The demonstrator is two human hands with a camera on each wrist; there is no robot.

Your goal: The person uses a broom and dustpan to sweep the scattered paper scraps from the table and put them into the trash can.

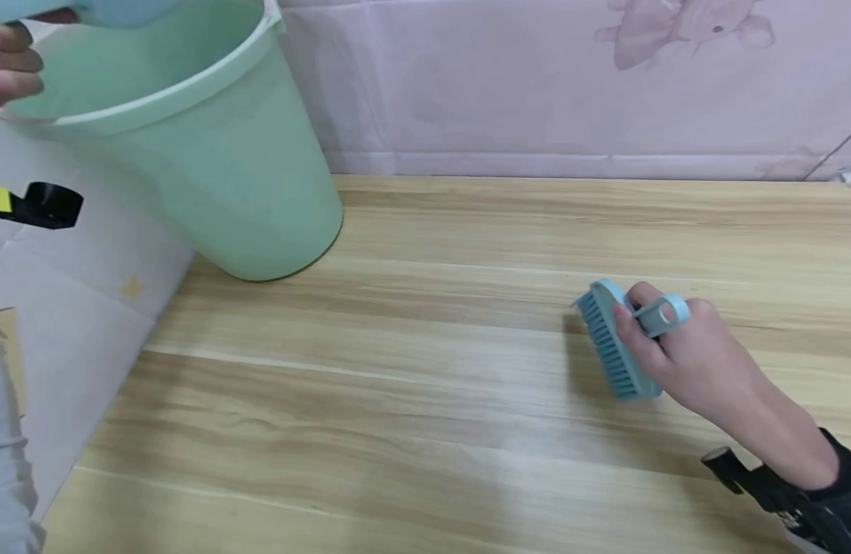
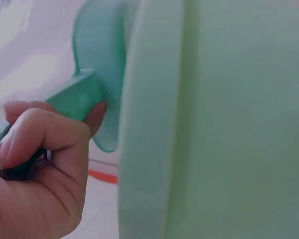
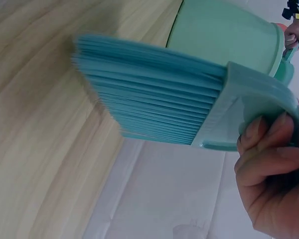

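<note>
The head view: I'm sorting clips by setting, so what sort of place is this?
Probably a home-style cleaning setup, perhaps staged. A wood-grain table stands against a pink cartoon-printed wall covering; the left hand holds a green plastic bucket, and the right hand grips a blue scrubbing brush.

A light wood-grain bench (image 1: 425,400) carries the things. A pale green plastic bucket (image 1: 211,177) stands tilted on it at about ten o'clock, its base edge touching the boards near the bench's left edge.
</note>
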